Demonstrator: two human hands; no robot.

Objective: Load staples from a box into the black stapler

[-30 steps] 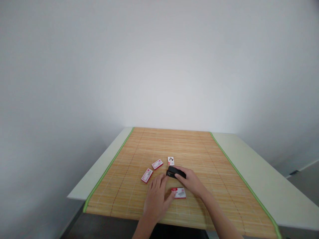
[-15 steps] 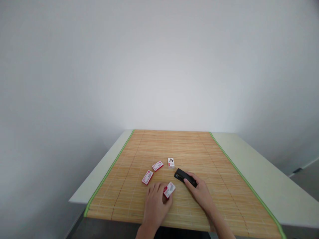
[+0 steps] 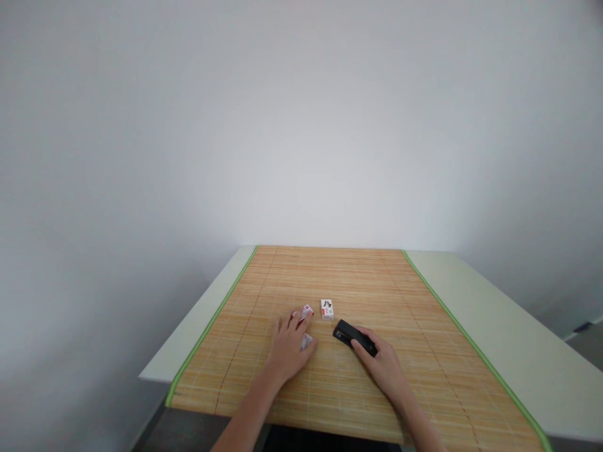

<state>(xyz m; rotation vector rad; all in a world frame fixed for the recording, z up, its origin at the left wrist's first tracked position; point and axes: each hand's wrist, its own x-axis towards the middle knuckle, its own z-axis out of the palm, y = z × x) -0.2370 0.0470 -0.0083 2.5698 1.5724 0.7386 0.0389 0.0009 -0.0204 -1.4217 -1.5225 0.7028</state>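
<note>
My left hand [image 3: 288, 350] reaches over the left group of small red-and-white boxes. One small box [image 3: 306, 341] shows between its thumb and fingers, partly covered by the hand. The fingertips lie over another box [image 3: 307, 309] just beyond. Any further box on that side is hidden by the hand. My right hand [image 3: 380, 364] is closed around a black stapler [image 3: 354, 338], which rests on the mat and points toward the far left. A white box with a dark picture [image 3: 326, 308] stands apart, beyond the stapler's front end.
A bamboo mat [image 3: 358, 276] with green edging covers the middle of a white table [image 3: 490, 314]. Its near end reaches the table's front edge. A plain pale wall [image 3: 325, 157] rises behind the table.
My left hand has moved forward and slightly left with the small box, now covering the boxes there. My right hand stays on the stapler. The whole view has shifted slightly.
</note>
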